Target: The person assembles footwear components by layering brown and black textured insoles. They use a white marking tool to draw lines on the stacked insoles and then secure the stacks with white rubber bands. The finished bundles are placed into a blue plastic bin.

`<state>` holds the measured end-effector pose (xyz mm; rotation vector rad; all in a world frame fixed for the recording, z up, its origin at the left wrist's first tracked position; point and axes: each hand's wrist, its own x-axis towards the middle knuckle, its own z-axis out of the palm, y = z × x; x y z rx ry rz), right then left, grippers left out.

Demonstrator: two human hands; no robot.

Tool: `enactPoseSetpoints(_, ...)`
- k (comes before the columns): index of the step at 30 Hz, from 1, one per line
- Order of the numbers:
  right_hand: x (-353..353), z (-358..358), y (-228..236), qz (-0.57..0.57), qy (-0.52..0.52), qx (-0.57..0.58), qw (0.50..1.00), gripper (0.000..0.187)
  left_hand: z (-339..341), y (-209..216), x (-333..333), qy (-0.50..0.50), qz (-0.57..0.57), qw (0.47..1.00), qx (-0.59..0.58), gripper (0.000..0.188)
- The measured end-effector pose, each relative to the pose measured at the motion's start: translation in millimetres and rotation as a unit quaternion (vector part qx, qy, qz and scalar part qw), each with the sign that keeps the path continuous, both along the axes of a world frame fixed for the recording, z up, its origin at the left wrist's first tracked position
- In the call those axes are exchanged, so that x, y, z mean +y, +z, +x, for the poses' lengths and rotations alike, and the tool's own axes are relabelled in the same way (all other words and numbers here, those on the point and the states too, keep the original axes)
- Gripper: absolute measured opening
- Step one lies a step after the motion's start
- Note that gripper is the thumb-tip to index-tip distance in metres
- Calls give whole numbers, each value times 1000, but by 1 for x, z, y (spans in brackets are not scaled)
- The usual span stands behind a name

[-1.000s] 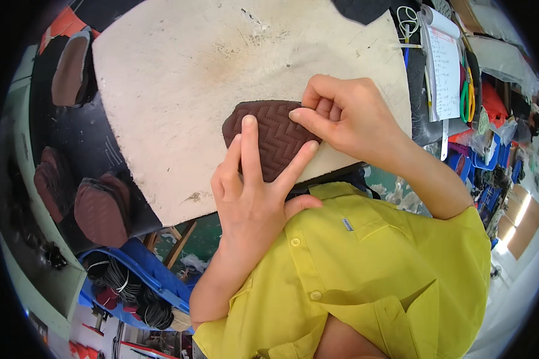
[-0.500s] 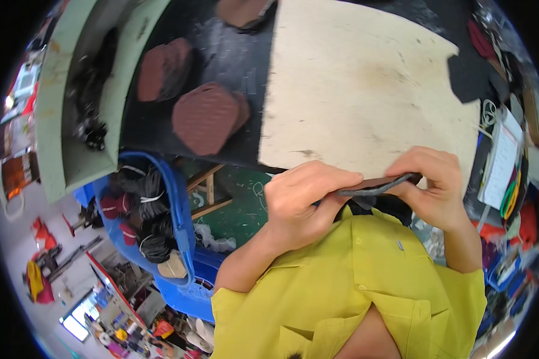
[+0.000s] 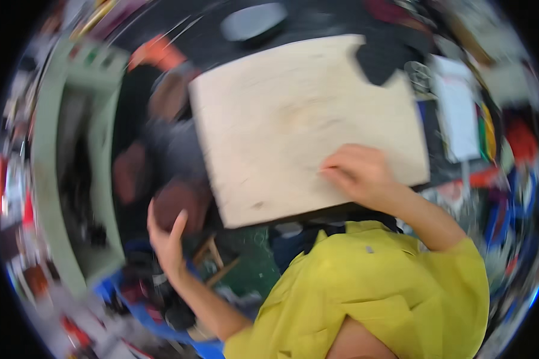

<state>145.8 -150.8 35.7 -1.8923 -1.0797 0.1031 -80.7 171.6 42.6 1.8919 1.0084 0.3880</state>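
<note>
In the head view, my feed is smeared by motion, so fine edges are lost to me. I see the person's left hand (image 3: 169,244) out to the left, thumb and fingers spread apart, at the near edge of a stack of brown pieces (image 3: 181,202). The fingertips overlap the stack from where I look; whether they press on it I cannot tell. That stack lies on the black tabletop (image 3: 317,21), just left of the pale board (image 3: 299,90). A second brown stack (image 3: 129,173) lies farther left, near a pale green metal trough (image 3: 45,179).

I have the right hand (image 3: 363,173) over the near right part of the board, its fingers curled in toward the thumb; I cannot tell whether they pinch anything.

A dark flat piece (image 3: 382,57) covers the board's far right corner, and beyond the right edge I make out a white notepad (image 3: 456,113). Below the left forearm sits a blue bin (image 3: 144,317) with dark bundles. The person's yellow shirt (image 3: 395,275) fills the bottom.
</note>
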Motion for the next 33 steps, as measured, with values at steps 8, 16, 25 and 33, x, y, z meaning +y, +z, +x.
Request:
enactPoseSetpoints(8, -33, -3, -21, 82, -57, -95, 990, 9, 1, 14, -8, -56, -67, 991, 105, 86)
enactPoseSetpoints(16, -116, 5, -33, 113, -245, -63, 961, 11, 22, 44, -57, -65, 289, 954, 51, 95)
enactPoseSetpoints(25, -92, 25, -4, 228, -95, -50, 968, 84, 119, 53, -175, -336, 403, 850, 49, 102)
enactPoseSetpoints(33, -74, 27, -27, 225, 31, -13, 974, 74, 147, 2, -209, -376, 159, 904, -128, 144)
